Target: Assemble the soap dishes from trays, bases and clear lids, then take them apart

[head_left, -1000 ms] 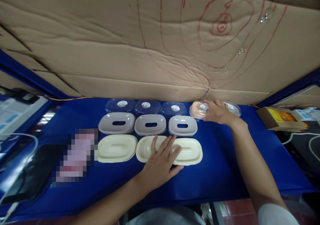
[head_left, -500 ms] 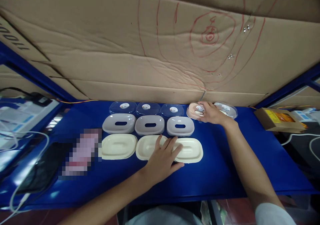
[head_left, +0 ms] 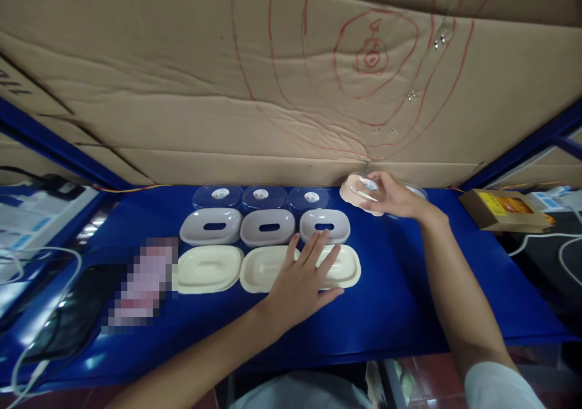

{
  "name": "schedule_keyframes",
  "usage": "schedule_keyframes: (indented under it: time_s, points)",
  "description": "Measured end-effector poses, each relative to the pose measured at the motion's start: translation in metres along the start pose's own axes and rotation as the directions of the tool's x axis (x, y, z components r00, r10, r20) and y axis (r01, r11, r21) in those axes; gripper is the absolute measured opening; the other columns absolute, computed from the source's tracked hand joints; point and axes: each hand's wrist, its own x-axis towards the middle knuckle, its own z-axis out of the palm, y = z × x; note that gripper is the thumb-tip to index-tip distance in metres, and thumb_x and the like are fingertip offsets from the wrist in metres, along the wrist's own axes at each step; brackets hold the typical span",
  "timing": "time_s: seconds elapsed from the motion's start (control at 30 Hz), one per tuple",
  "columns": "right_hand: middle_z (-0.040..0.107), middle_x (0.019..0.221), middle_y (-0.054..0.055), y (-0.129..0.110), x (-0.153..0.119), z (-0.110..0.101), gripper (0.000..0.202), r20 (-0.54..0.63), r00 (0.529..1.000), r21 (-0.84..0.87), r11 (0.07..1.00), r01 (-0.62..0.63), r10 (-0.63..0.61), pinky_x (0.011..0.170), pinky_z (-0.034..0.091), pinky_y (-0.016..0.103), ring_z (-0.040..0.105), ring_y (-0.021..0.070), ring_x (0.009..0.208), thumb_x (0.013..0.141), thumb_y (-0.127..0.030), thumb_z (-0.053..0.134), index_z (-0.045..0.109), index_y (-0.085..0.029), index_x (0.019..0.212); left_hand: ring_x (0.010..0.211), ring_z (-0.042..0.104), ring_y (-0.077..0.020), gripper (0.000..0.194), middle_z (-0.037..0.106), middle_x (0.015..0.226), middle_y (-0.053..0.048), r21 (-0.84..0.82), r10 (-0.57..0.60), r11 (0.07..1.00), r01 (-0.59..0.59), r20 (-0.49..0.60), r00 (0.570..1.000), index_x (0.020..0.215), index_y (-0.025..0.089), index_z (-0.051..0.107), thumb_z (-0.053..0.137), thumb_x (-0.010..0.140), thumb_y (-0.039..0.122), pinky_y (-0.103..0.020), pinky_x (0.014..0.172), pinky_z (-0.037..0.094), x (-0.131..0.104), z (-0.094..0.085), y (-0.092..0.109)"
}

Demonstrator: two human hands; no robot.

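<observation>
My right hand grips a clear lid with a round sticker, tilted up at the back right. Its underside edge looks pale and wavy. Another clear lid is partly hidden behind that hand. My left hand has its fingers spread over the cream trays at the front, the right one and the middle one. Whether it touches them I cannot tell. A third cream tray lies to the left. Three grey slotted pieces form the middle row, with three clear lids behind.
A tall cardboard sheet with red rings rises behind the blue table. A pixelated pink item and a dark device with white cables lie left. An open cardboard box stands right.
My right hand has lifted and tilted the stickered lid at the back. My left hand has shifted slightly right, its fingers more spread. The camera view has moved a little.
</observation>
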Motion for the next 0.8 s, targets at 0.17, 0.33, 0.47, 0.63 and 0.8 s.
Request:
schedule_keyframes:
  time_s: [0.17, 0.33, 0.47, 0.63, 0.8]
  points:
    - [0.065, 0.152, 0.014, -0.012, -0.003, -0.003, 0.082, -0.001, 1.0, 0.079, 0.997, 0.02, -0.02, 0.119, 0.052, 0.064, 0.064, 0.0414, 0.141, 0.079, -0.072, 0.083, 0.052, -0.033, 0.143, 0.144, 0.064, -0.0437, 0.061, 0.068, 0.154, -0.024, 0.082, -0.044, 0.996, 0.043, 0.003, 0.999, 0.153, 0.018, 0.067, 0.062, 0.11, 0.062, -0.071, 0.124, 0.041, 0.019, 0.008, -0.007]
    - [0.064, 0.152, 0.013, -0.029, -0.008, -0.01, 0.081, -0.013, 0.998, 0.114, 0.992, 0.057, -0.056, 0.119, 0.053, 0.062, 0.066, 0.0401, 0.138, 0.08, -0.073, 0.081, 0.051, -0.032, 0.143, 0.14, 0.067, -0.0424, 0.055, 0.071, 0.15, -0.021, 0.079, -0.096, 0.992, 0.098, -0.033, 0.995, 0.151, 0.02, 0.068, 0.064, 0.111, 0.057, -0.066, 0.119, 0.047, 0.015, 0.009, -0.009]
    - [0.062, 0.155, 0.013, -0.027, -0.007, -0.006, 0.085, -0.001, 0.998, 0.067, 0.996, 0.067, -0.067, 0.121, 0.051, 0.059, 0.063, 0.0404, 0.143, 0.078, -0.072, 0.084, 0.05, -0.031, 0.145, 0.143, 0.064, -0.0408, 0.051, 0.067, 0.155, -0.021, 0.033, -0.108, 0.993, 0.11, -0.069, 0.992, 0.148, 0.019, 0.068, 0.064, 0.112, 0.054, -0.066, 0.122, 0.043, 0.014, 0.006, -0.009]
    - [0.058, 0.159, 0.016, -0.013, 0.001, 0.015, 0.092, 0.106, 0.994, 0.038, 0.999, 0.002, -0.006, 0.12, 0.051, 0.057, 0.062, 0.0393, 0.145, 0.08, -0.067, 0.084, 0.045, -0.029, 0.153, 0.141, 0.064, -0.0404, 0.045, 0.066, 0.156, -0.018, -0.055, -0.064, 0.997, 0.058, -0.109, 0.992, 0.147, 0.02, 0.068, 0.068, 0.11, 0.047, -0.066, 0.123, 0.04, 0.014, 0.004, -0.007]
    - [0.053, 0.162, 0.016, -0.01, 0.011, 0.041, 0.102, 0.153, 0.988, 0.023, 1.0, 0.015, -0.019, 0.122, 0.051, 0.056, 0.056, 0.0398, 0.151, 0.068, -0.042, 0.092, 0.045, -0.029, 0.158, 0.138, 0.066, -0.0367, 0.031, 0.067, 0.153, -0.017, -0.178, -0.042, 0.984, 0.013, -0.16, 0.986, 0.136, 0.02, 0.071, 0.067, 0.109, 0.034, -0.062, 0.125, 0.038, 0.009, 0.005, -0.007]
